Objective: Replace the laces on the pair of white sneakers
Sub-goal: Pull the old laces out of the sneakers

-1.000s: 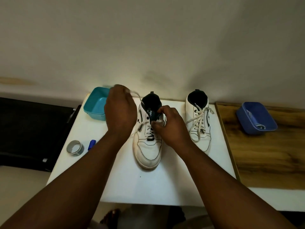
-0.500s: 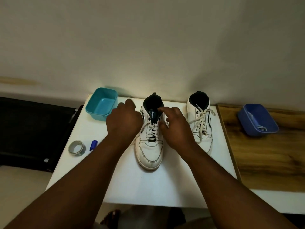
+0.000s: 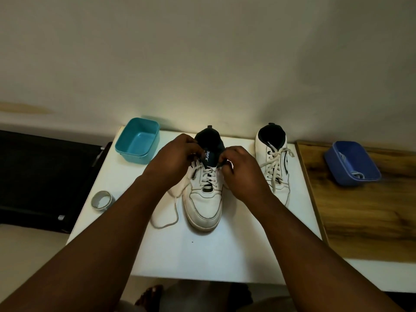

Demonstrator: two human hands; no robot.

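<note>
Two white sneakers stand on a white table [image 3: 225, 255], toes toward me. The near sneaker [image 3: 203, 206] is in the middle, its dark tongue upright and its white lace [image 3: 209, 176] crossed through the eyelets. My left hand [image 3: 173, 161] pinches the lace at the top left eyelet. My right hand [image 3: 243, 170] pinches the lace at the top right eyelet. A loose lace end [image 3: 171, 212] trails onto the table left of the shoe. The second sneaker [image 3: 273, 163] stands to the right, laced, with loose ends.
A teal tub [image 3: 137, 140] sits at the table's back left and a roll of tape [image 3: 101, 199] near its left edge. On the wooden top [image 3: 364, 212] to the right is a blue tub [image 3: 351, 163] with something white inside. A wall rises behind.
My left hand has come down from above the shoe to its top left eyelet. The lace end it held high now lies slack on the table. My right hand shifted up to the right eyelet.
</note>
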